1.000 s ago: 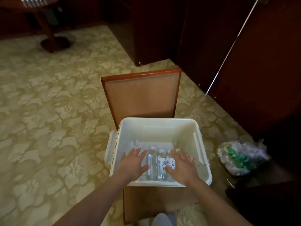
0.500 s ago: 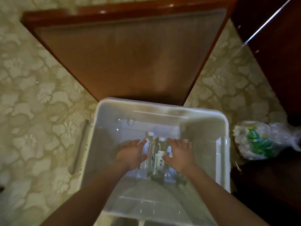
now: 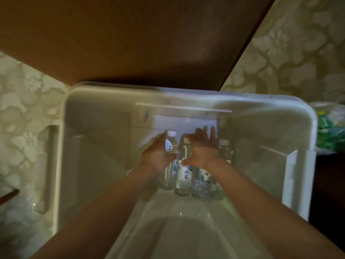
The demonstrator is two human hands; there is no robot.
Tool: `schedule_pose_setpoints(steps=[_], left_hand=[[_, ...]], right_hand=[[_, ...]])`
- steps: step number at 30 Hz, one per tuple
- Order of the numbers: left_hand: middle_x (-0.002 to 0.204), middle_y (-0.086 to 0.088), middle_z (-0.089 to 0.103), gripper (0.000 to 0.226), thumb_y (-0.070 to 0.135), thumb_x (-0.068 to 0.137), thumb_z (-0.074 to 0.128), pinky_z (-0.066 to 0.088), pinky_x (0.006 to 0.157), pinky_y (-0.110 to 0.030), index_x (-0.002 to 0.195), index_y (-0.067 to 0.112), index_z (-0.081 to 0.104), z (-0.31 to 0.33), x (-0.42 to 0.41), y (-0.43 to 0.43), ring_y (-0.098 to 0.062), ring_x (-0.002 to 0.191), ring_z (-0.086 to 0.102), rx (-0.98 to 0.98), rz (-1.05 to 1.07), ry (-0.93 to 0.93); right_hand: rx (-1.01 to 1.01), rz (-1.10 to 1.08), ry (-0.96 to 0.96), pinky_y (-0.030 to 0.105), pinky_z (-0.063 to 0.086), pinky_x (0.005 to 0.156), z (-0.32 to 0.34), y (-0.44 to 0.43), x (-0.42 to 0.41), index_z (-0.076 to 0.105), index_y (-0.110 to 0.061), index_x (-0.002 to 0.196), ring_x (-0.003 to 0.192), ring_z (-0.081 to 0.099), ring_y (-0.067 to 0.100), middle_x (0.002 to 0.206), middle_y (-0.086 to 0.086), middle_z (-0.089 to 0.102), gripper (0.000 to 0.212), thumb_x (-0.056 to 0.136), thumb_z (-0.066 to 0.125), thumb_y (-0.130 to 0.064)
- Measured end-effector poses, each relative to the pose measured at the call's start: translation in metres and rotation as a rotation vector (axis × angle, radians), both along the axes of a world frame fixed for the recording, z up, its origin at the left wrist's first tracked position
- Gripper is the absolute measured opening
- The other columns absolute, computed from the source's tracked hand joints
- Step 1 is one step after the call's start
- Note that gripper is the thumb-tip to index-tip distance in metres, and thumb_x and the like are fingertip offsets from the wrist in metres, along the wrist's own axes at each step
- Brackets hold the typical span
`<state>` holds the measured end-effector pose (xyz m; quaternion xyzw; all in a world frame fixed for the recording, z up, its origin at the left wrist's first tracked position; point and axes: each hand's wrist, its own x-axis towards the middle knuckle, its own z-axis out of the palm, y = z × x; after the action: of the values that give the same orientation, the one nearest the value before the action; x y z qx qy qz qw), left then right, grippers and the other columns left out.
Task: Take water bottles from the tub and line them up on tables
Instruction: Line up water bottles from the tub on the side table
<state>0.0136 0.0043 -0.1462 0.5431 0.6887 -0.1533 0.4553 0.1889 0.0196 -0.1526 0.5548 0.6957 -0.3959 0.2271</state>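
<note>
A white plastic tub [image 3: 186, 95] fills the view, and both my arms reach deep into it. Several clear water bottles with white caps lie side by side on its floor. My left hand [image 3: 157, 156] grips the leftmost bottle [image 3: 169, 144], fingers on its left side and thumb across its right. My right hand [image 3: 203, 149] rests on the bottles beside it, fingers straight and pointing away, thumb against the middle bottle [image 3: 183, 176]. Another bottle [image 3: 225, 149] shows just right of that hand.
The tub stands against a brown wooden chair back [image 3: 130, 43]. Patterned beige carpet [image 3: 289, 53] lies on both sides. A clear plastic bag with green items [image 3: 330, 131] sits on the floor to the right, next to dark furniture.
My head has dropped closer to the tub and my hands have sunk to its floor. My left hand has gone from lying flat to wrapping the leftmost bottle.
</note>
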Motion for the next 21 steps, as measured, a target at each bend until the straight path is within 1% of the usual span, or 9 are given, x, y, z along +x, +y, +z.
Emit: schedule_pose_setpoints(steps=[3,7,10,11,13,14,15,17,21], left_hand=[[0.143,0.0,0.044,0.085,0.06,0.077,0.069,0.049,0.093,-0.036,0.147,0.038,0.026,-0.007,-0.002,-0.002,-0.024,0.115,0.058,-0.03,0.036,-0.02],[0.137,-0.001,0.053,0.088,0.075,0.065,0.06,0.051,0.093,-0.038,0.14,0.035,0.036,-0.018,-0.012,-0.009,-0.021,0.109,0.061,-0.026,0.111,-0.116],[0.136,0.001,0.053,0.091,0.075,0.064,0.064,0.052,0.095,-0.04,0.141,0.034,0.04,-0.028,-0.028,-0.024,-0.017,0.109,0.062,-0.01,0.207,-0.2],[0.134,-0.001,0.054,0.088,0.07,0.067,0.069,0.054,0.094,-0.042,0.141,0.033,0.041,-0.022,-0.029,-0.025,-0.017,0.107,0.064,-0.004,0.25,-0.236],[0.128,0.001,0.056,0.075,0.045,0.078,0.077,0.054,0.093,-0.041,0.142,0.029,0.042,-0.004,-0.031,-0.028,-0.015,0.104,0.064,-0.002,0.299,-0.243],[0.124,0.004,0.055,0.07,0.032,0.082,0.077,0.053,0.094,-0.038,0.142,0.028,0.042,0.003,-0.032,-0.029,-0.015,0.104,0.062,0.004,0.316,-0.239],[0.119,0.007,0.055,0.069,0.025,0.084,0.076,0.052,0.094,-0.037,0.143,0.027,0.041,0.005,-0.035,-0.031,-0.016,0.105,0.061,0.014,0.336,-0.248],[0.112,0.012,0.052,0.07,0.017,0.084,0.075,0.049,0.095,-0.034,0.144,0.026,0.041,0.009,-0.039,-0.036,-0.015,0.106,0.057,0.009,0.367,-0.248],[0.117,0.009,0.054,0.07,0.011,0.08,0.078,0.049,0.099,-0.039,0.139,0.029,0.045,0.006,-0.047,-0.042,-0.021,0.111,0.059,0.015,0.443,-0.277]], right_hand=[[0.016,0.01,-0.007,0.051,-0.026,0.112,-0.004,0.002,-0.002,0.034,-0.029,0.146,0.153,0.007,0.027,0.155,0.015,0.033,0.092,0.071,0.073,-0.064],[0.06,-0.099,0.06,0.048,-0.021,0.118,-0.003,-0.005,-0.005,0.044,-0.031,0.135,0.143,0.032,0.024,0.131,0.006,0.055,0.084,0.065,0.078,-0.061],[0.117,-0.142,0.101,0.042,-0.017,0.119,0.008,-0.013,-0.014,0.047,-0.032,0.132,0.14,0.037,0.023,0.128,0.005,0.056,0.076,0.067,0.082,-0.052],[0.126,-0.149,0.119,0.04,-0.011,0.122,0.011,-0.017,-0.018,0.044,-0.031,0.135,0.142,0.035,0.024,0.132,0.006,0.055,0.077,0.07,0.081,-0.048],[0.096,-0.205,0.167,0.039,0.023,0.118,0.014,-0.025,-0.026,0.037,-0.029,0.143,0.137,0.042,0.028,0.133,0.008,0.056,0.08,0.076,0.079,-0.036],[0.072,-0.251,0.192,0.037,0.041,0.104,0.015,-0.028,-0.03,0.033,-0.028,0.145,0.129,0.049,0.03,0.128,0.009,0.059,0.08,0.078,0.077,-0.03],[0.055,-0.294,0.216,0.036,0.048,0.088,0.014,-0.03,-0.033,0.031,-0.028,0.146,0.119,0.056,0.031,0.122,0.009,0.061,0.081,0.079,0.076,-0.025],[0.04,-0.374,0.254,0.034,0.052,0.076,0.012,-0.033,-0.041,0.032,-0.027,0.147,0.106,0.063,0.031,0.12,0.009,0.062,0.079,0.08,0.072,-0.015],[-0.018,-0.498,0.229,0.034,0.051,0.079,0.005,-0.039,-0.052,0.045,-0.021,0.136,0.109,0.062,0.03,0.122,0.007,0.062,0.062,0.081,0.073,-0.017]])
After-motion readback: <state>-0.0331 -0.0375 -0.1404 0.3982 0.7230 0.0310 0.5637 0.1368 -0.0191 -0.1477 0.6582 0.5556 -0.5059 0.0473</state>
